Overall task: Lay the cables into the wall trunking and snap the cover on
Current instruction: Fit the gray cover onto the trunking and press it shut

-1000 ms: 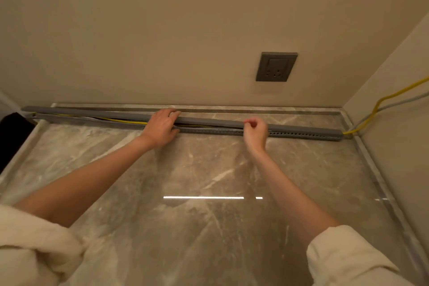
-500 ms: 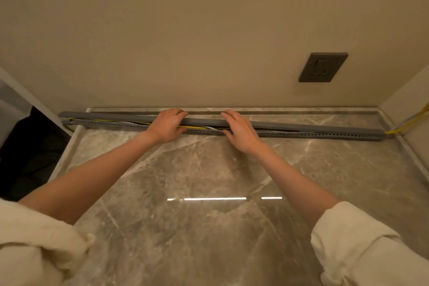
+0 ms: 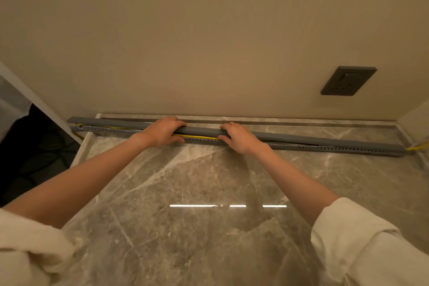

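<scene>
**Cover half-seated, cable still showing**

Trunking (image 3: 348, 148) along the far edge of the marble floor (image 3: 209, 193), against the wall (image 3: 209, 42), running from the left corner almost to the right one. Cover (image 3: 301, 138) lying on top: apparently seated at the right end, lifted clear toward the left end. Left hand (image 3: 162, 131) and right hand (image 3: 239, 137) side by side at mid-length, fingers draped over the cover's top, thumbs at the near face; both gripping it, though hard to tell how tightly. Yellow cable (image 3: 199, 136) visible in the gap between the hands, riding high under the cover lip; more of it at the left end and trailing out past the right end.

Risks, as judged from here:
- Pinched cable if pressed down now, since the yellow strand sits at the clip line rather than deep in the channel.
- False snap at the middle, leaving the left end sprung.
- Sideways skew of the cover, missing the near wall.

Socket (image 3: 348, 81) on the wall well clear.
</scene>
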A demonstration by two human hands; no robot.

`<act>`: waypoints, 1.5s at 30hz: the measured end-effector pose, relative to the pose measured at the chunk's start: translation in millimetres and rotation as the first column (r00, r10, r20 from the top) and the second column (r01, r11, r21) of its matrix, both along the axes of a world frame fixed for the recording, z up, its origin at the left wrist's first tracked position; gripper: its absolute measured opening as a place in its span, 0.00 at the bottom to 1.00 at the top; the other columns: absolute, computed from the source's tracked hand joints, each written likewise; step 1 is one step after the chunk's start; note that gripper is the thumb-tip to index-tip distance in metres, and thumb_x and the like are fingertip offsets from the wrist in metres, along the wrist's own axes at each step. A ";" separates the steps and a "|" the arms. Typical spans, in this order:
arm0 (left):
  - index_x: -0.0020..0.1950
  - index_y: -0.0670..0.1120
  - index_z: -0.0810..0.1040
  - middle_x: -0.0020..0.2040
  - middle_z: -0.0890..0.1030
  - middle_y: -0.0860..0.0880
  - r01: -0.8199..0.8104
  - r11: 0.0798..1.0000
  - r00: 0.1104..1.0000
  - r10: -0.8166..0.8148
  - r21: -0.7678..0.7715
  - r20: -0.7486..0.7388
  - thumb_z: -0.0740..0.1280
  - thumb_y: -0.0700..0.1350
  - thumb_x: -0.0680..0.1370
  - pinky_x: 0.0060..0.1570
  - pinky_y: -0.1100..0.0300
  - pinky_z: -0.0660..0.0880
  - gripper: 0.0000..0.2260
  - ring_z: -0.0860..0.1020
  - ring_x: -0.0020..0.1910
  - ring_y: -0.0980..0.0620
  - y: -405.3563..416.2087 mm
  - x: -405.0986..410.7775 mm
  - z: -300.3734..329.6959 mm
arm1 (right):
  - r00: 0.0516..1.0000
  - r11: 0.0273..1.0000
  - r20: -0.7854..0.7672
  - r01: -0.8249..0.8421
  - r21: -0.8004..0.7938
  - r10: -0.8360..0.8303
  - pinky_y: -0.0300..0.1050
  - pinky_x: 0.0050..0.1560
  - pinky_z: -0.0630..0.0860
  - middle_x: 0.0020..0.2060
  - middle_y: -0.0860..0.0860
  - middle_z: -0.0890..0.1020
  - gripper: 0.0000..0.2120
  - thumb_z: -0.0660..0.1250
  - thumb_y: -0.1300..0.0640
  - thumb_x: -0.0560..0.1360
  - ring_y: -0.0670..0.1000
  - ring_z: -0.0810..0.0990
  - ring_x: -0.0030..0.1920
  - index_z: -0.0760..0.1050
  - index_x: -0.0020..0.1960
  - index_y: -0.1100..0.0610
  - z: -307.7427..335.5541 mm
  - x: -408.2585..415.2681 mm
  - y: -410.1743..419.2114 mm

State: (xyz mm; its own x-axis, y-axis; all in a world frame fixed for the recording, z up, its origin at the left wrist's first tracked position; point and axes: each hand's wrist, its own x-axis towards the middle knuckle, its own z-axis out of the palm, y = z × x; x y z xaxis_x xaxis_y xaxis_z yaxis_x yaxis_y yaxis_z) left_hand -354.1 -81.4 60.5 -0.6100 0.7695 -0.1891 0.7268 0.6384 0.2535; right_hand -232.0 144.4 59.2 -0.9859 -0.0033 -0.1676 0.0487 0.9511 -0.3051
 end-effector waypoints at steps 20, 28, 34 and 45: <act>0.55 0.41 0.79 0.51 0.80 0.43 -0.048 0.993 0.992 0.060 0.109 -0.109 0.71 0.50 0.72 0.49 0.50 0.74 0.17 0.77 0.52 0.42 -37.2 -6.1 0.0 | 0.993 0.992 0.008 -0.117 0.056 0.116 0.52 0.50 0.74 0.55 0.57 0.76 0.15 0.60 0.51 0.79 0.58 0.76 0.54 0.72 0.60 0.60 -1.7 -23.4 -27.2; 0.53 0.40 0.79 0.48 0.79 0.43 -0.060 0.966 0.976 0.109 0.250 -0.187 0.68 0.46 0.75 0.46 0.52 0.71 0.12 0.76 0.49 0.44 -40.9 2.6 -17.6 | 0.985 0.985 -0.032 -0.170 0.040 0.171 0.51 0.55 0.72 0.57 0.58 0.76 0.21 0.66 0.50 0.75 0.58 0.75 0.56 0.68 0.63 0.60 -8.5 -33.6 -58.0; 0.55 0.42 0.79 0.47 0.79 0.43 -0.119 0.948 0.983 0.154 0.296 -0.097 0.70 0.48 0.73 0.47 0.52 0.73 0.15 0.76 0.48 0.44 -45.0 0.3 -20.6 | 0.972 0.974 -0.064 -0.227 0.029 0.228 0.54 0.55 0.73 0.57 0.59 0.76 0.17 0.63 0.55 0.77 0.59 0.74 0.57 0.68 0.63 0.60 -12.5 -56.5 -97.6; 0.62 0.41 0.76 0.56 0.79 0.41 -0.219 0.967 0.957 0.238 0.128 -0.164 0.74 0.49 0.69 0.57 0.48 0.71 0.25 0.75 0.56 0.41 -131.4 -33.6 -2.1 | 0.990 0.984 -0.004 -0.138 0.115 0.140 0.47 0.39 0.69 0.48 0.58 0.81 0.07 0.65 0.57 0.76 0.60 0.79 0.48 0.75 0.51 0.60 -1.2 -67.1 -108.0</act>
State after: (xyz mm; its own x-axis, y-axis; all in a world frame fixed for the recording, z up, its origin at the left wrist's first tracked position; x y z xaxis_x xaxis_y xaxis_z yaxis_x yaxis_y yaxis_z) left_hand -387.7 -212.9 58.4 -0.7882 0.6153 0.0136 0.6039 0.7689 0.2102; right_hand -299.1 36.4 58.0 -0.9790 -0.1218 -0.1634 -0.0892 0.9769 -0.1940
